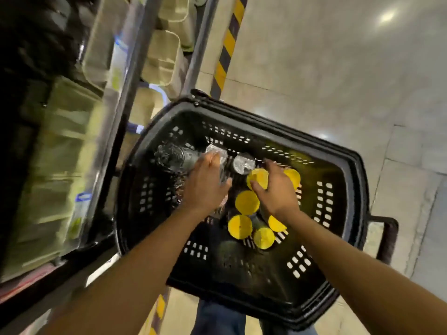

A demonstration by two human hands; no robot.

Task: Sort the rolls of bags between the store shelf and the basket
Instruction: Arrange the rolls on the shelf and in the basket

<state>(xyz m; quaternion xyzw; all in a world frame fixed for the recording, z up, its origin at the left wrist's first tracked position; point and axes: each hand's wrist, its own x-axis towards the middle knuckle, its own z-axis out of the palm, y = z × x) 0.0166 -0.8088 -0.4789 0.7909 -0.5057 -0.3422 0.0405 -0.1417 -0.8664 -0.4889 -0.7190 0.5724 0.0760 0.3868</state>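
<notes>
A black plastic basket sits on the floor below me, holding several rolls of bags. Rolls with yellow ends stand clustered in the middle and right; clear-wrapped rolls lie at the far left of the basket. My left hand reaches into the basket and grips a clear-wrapped roll. My right hand curls round a yellow-ended roll, thumb across its yellow face. Blurred by motion, the store shelf runs along the left.
The shelf at left holds pale containers and packaged goods. A yellow-and-black striped post rises behind the basket. The basket's handle sticks out at right. Pale tiled floor lies to the right. My jeans show below the basket.
</notes>
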